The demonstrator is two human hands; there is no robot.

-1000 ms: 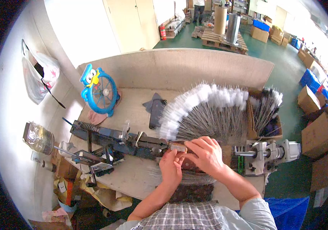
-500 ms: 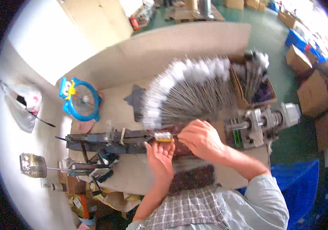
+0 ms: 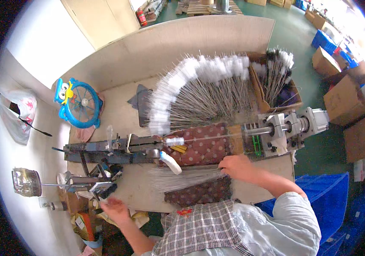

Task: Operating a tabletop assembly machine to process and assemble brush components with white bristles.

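Wooden counter [image 3: 118, 111] carrying a dark metal winding machine [image 3: 105, 147], lying lengthwise across the middle. White-tufted wire brush [image 3: 175, 141] sitting in the machine, thin wire running right toward the grey motor unit [image 3: 293, 126]. Right hand [image 3: 238, 167] resting on the counter's near part, fingers curled and pressing together on the ends of a loose bundle of bare wires [image 3: 182, 178] lying flat there. Left hand [image 3: 115, 210] hanging low off the counter's left front corner, fingers spreading, holding nothing, near the clutter below the edge. Finished brushes [image 3: 199, 94] fanning out behind the machine, white tips outward. Blue toy-like fan [image 3: 76, 103] standing at far left.
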